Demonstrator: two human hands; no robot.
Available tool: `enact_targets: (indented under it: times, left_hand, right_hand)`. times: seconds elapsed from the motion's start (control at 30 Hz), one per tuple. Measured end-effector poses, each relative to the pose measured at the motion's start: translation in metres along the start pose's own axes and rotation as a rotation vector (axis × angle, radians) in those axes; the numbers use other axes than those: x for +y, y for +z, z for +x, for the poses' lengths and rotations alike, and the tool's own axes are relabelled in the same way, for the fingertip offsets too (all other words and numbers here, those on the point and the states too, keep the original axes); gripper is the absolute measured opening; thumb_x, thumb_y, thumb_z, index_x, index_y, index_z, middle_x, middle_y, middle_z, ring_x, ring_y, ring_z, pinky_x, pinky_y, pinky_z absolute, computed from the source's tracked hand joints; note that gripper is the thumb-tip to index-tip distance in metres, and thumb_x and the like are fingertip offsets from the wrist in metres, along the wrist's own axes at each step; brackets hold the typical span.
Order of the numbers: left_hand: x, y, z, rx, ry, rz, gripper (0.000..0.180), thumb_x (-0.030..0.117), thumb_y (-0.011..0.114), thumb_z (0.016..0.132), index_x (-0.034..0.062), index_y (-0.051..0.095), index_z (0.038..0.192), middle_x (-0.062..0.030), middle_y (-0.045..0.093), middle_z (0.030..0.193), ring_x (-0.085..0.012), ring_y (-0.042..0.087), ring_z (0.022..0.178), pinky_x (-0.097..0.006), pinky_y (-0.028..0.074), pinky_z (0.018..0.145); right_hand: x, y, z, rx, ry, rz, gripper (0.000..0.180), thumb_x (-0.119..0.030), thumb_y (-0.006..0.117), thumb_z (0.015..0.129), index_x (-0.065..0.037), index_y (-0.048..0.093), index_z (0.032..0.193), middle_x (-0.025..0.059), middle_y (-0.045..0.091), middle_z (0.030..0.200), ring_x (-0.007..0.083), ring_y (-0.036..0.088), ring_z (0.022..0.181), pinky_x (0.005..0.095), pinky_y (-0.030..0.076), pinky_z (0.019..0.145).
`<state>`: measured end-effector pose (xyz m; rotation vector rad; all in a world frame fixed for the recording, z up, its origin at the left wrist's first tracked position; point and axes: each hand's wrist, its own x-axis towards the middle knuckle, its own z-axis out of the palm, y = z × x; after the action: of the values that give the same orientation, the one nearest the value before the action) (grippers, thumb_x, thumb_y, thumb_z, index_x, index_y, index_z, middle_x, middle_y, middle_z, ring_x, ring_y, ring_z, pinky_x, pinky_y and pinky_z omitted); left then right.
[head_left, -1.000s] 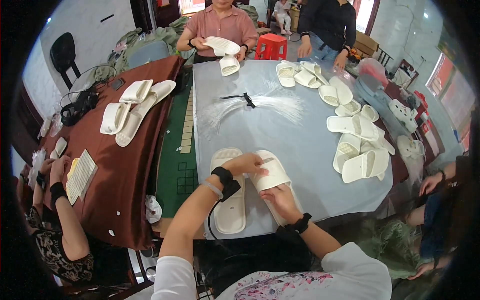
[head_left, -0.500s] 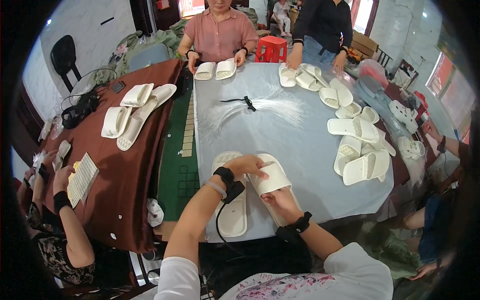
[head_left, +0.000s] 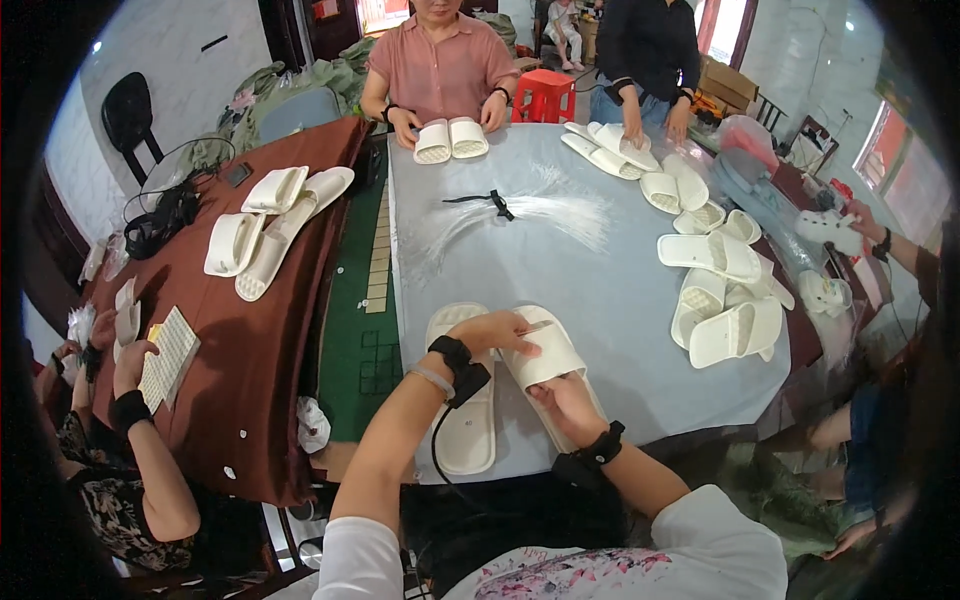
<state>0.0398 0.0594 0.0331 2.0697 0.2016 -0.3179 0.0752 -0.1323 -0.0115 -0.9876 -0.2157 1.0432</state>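
A pair of white slide slippers lies before me on the grey cloth. My left hand [head_left: 506, 336] is closed at the strap of the right slipper [head_left: 552, 364], its thumb on top. By its fingertips shows a thin, narrow strip [head_left: 535, 328], too small to name. From the near side my right hand [head_left: 568, 405] grips the same strap, some fingers hidden under it. The left slipper [head_left: 467, 430] lies flat, partly covered by my left wrist.
A bundle of clear plastic strands [head_left: 540, 212] with a black tie lies mid-table. White slippers [head_left: 735, 335] line the right edge; others [head_left: 232, 245] sit on the brown table [head_left: 215, 370]. Across from me a person's hands [head_left: 404, 125] hold a slipper pair [head_left: 450, 142]; other people work on both sides.
My hands stay at the strap, with only a slight shift of the right fingers. The person across has moved their slippers right and together; the far-right person's hand has shifted over the slippers.
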Motion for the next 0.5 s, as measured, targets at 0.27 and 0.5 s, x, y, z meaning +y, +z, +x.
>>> enact_targets:
  times: [0.27,0.5]
  left_hand:
    - [-0.005,0.000,0.002,0.042,-0.019,-0.070,0.045,0.034,0.076,0.063,0.0001,0.063,0.089,-0.0045,0.060,0.083,-0.0164,0.051,0.083,-0.028,0.037,0.074]
    - [-0.013,0.006,0.003,0.085,-0.002,-0.212,0.042,0.030,0.075,0.065,0.0007,0.063,0.093,-0.0037,0.060,0.083,-0.0147,0.051,0.080,-0.027,0.039,0.073]
  right_hand:
    - [-0.009,0.005,-0.004,-0.043,0.032,0.016,0.034,-0.003,0.050,0.084,-0.003,0.042,0.117,0.0073,0.051,0.110,0.0153,0.055,0.093,0.0262,0.049,0.075]
    - [-0.019,0.006,-0.017,-0.037,0.100,0.026,0.036,-0.004,0.050,0.085,-0.004,0.041,0.120,0.0076,0.050,0.113,0.0171,0.051,0.103,0.0282,0.047,0.082]
